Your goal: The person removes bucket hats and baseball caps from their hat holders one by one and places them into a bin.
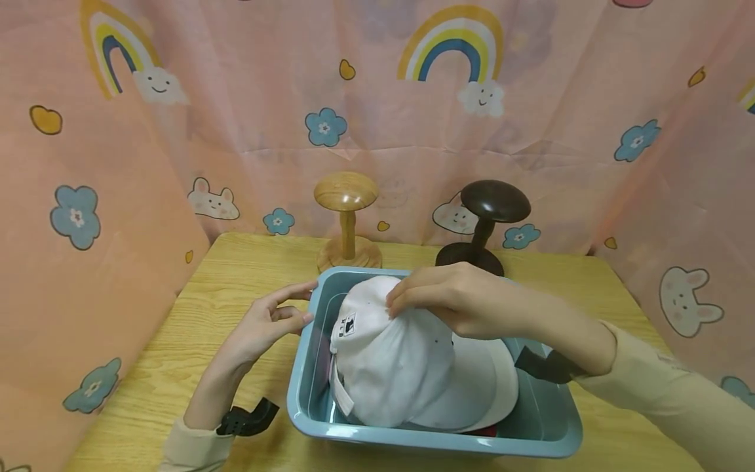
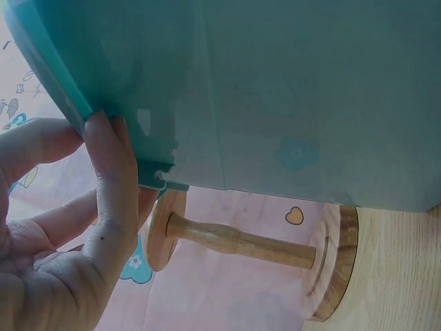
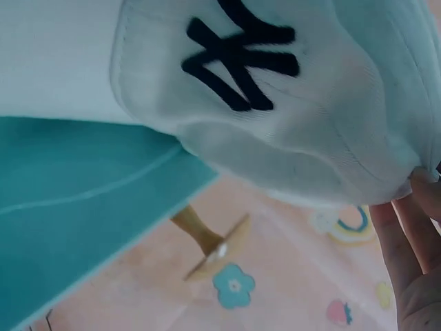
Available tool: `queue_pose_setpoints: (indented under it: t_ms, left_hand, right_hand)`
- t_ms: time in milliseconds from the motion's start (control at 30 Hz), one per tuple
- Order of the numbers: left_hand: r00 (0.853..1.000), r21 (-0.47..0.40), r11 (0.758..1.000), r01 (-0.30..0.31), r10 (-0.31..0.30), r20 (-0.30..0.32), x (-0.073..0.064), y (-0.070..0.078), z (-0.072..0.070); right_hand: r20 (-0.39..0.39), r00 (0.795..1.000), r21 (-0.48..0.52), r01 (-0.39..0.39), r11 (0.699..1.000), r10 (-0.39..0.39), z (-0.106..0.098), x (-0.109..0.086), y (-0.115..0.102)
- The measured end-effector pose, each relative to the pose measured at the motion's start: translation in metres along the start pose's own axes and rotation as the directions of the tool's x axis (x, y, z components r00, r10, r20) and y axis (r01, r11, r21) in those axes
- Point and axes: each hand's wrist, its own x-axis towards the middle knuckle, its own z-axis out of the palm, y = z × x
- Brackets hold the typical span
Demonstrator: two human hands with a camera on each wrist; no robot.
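A white baseball cap (image 1: 383, 360) sits tilted in a light blue plastic bin (image 1: 436, 440), its brim toward the right. My right hand (image 1: 466, 301) pinches the cloth at the top of the crown. In the right wrist view, dark embroidered letters (image 3: 241, 58) show on the cap's front. At the bin's left side, my left hand (image 1: 259, 328) grips the rim between thumb and fingers. Beneath the cap a bit of something red (image 1: 486, 431) shows; most of it is hidden.
Behind the bin stand a light wooden hat stand (image 1: 348, 223) and a dark brown one (image 1: 486, 223), both with rounded tops. The bin rests on a wood-grain table (image 1: 224, 282). A pink patterned curtain (image 1: 248, 78) hangs around the back and sides.
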Motion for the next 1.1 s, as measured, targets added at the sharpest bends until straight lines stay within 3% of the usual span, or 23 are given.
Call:
queue_pose_setpoints:
  t_ms: [133, 333, 567, 733, 1100]
  left_hand:
    - [1.000, -0.009, 1.000, -0.003, 0.003, 0.003, 0.000, 0.000, 0.000]
    - [1.000, -0.021, 1.000, -0.013, 0.013, 0.009, 0.000, 0.000, -0.001]
    - [1.000, -0.036, 0.999, 0.005, -0.004, 0.013, 0.001, -0.001, -0.001]
    - [1.000, -0.040, 0.999, 0.004, -0.003, 0.015, 0.001, 0.000, 0.000]
    - [1.000, -0.043, 0.999, 0.003, -0.003, 0.015, 0.001, 0.000, -0.001]
  right_hand:
    - [0.031, 1.000, -0.003, -0.004, 1.000, 0.004, 0.009, 0.002, 0.003]
    - [0.126, 0.989, 0.032, -0.077, 0.997, 0.073, 0.016, 0.004, 0.005]
    - [0.293, 0.942, 0.022, -0.176, 0.984, 0.162, 0.025, 0.002, 0.000]
    - [0.375, 0.905, -0.052, -0.194, 0.980, 0.200, 0.029, -0.001, -0.002]
    - [0.453, 0.870, -0.078, -0.181, 0.980, 0.197, 0.042, -0.002, 0.000]
